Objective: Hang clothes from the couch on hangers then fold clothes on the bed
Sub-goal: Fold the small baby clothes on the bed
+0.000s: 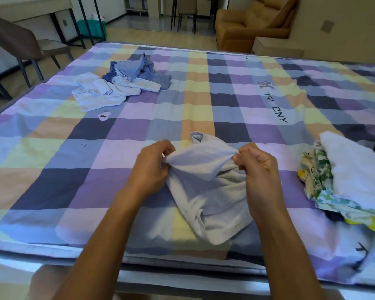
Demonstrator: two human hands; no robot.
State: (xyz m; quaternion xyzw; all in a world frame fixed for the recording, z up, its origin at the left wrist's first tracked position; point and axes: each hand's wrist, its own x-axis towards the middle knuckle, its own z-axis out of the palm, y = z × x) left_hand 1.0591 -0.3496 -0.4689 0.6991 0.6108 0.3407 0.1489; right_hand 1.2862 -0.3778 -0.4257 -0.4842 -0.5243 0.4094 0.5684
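While the left hand (152,167) and right hand (260,169) each pinch the top edge of a pale garment (206,191) at six o'clock on the bed (52,148), apparently to stretch it flat for folding, both sit level, fingers curled, forearms reaching forward. Stacked clothes (355,176) lie at three o'clock; an unsorted heap (126,83) waits at eleven o'clock.
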